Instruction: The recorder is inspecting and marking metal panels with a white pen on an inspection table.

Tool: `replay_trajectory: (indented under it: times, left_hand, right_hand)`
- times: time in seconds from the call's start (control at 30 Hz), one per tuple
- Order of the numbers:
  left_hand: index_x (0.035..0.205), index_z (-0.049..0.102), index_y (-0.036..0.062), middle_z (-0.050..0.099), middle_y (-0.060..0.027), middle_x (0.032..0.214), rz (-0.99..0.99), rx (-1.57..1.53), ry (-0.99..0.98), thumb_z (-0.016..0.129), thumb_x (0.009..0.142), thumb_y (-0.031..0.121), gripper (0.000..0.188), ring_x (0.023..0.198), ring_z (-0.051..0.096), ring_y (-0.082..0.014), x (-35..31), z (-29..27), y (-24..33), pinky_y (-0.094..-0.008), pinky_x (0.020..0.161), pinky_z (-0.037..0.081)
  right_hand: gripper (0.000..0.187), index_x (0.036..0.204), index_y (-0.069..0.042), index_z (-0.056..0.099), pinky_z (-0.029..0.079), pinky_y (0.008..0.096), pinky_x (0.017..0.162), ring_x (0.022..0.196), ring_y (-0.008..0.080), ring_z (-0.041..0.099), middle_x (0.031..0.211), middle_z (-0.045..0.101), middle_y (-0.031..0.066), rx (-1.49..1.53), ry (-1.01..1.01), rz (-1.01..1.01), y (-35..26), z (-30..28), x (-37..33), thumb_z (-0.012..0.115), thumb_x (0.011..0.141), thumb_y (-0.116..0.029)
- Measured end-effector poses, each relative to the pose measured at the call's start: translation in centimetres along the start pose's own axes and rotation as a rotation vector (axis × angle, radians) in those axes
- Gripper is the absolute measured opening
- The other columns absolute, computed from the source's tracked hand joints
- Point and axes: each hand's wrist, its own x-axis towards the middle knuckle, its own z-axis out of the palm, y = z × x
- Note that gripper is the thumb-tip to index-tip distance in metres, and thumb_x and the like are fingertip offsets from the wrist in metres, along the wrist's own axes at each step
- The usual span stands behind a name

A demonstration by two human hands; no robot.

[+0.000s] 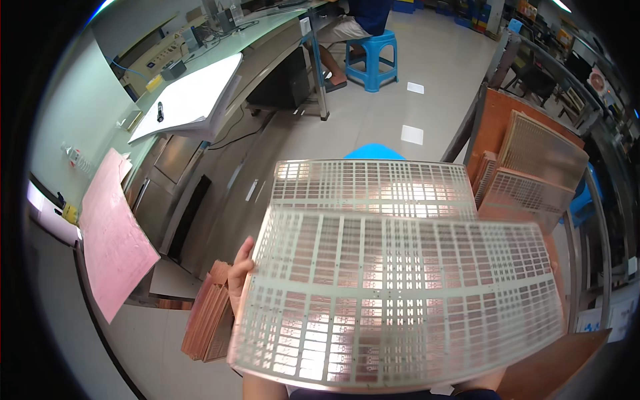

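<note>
A large circuit board panel [400, 287], coppery with a pale grid pattern, is held in front of me, tilted and slightly blurred. My left hand [241, 272] grips its left edge, the fingers curled at the side. At the right edge a little of my right hand [556, 272] shows, closed on the same panel; most of it is hidden behind. Beyond lies a second panel [373, 187] of the same pattern, partly covered by the held one.
To the right, more panels [543, 157] lean on a brown board [490, 130] in a metal rack. A stack of panels [207, 323] stands lower left, near a pink sheet [117, 240]. Papers [193, 93] with a black pen lie on the bench. Someone sits on a blue stool [373, 60].
</note>
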Motion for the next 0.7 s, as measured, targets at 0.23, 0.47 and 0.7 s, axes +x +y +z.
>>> replay_trajectory:
  times: [0.23, 0.47, 0.7]
  left_hand:
    - [0.131, 0.041, 0.0034, 0.044, -0.0136, 0.133, -0.362, -0.158, 0.229, 0.063, 0.084, 0.014, 0.053, 0.120, 0.046, -0.0213, -1.0, 1.6, 0.6, -0.0338, 0.095, 0.045]
    - [0.130, 0.041, 0.0035, 0.045, -0.0132, 0.132, -0.521, -0.200, 0.308, 0.060, 0.086, 0.017, 0.050, 0.119, 0.046, -0.0217, -3.1, 1.1, -1.0, -0.0341, 0.096, 0.044]
    - [0.130, 0.041, 0.0036, 0.046, -0.0128, 0.131, -0.552, -0.142, 0.375, 0.057, 0.088, 0.020, 0.048, 0.119, 0.047, -0.0222, -3.5, -2.0, -1.7, -0.0344, 0.096, 0.043]
  right_hand:
    - [0.036, 0.115, -0.001, 0.052, 0.045, 0.0298, 0.087, 0.100, 0.0199, 0.057, 0.111, 0.059, 0.0101, 0.189, -0.024, 0.263, 2.4, 0.4, -1.2, 0.052, 0.092, -0.028]
    - [0.038, 0.117, -0.001, 0.051, 0.047, 0.0302, 0.086, 0.099, 0.0196, 0.058, 0.111, 0.059, 0.0102, 0.214, 0.022, 0.392, 1.1, -0.9, -2.4, 0.052, 0.092, -0.029]
    - [0.040, 0.119, 0.000, 0.049, 0.048, 0.0305, 0.084, 0.099, 0.0193, 0.058, 0.112, 0.059, 0.0103, 0.206, 0.077, 0.502, -0.9, -2.0, -2.4, 0.052, 0.092, -0.029]
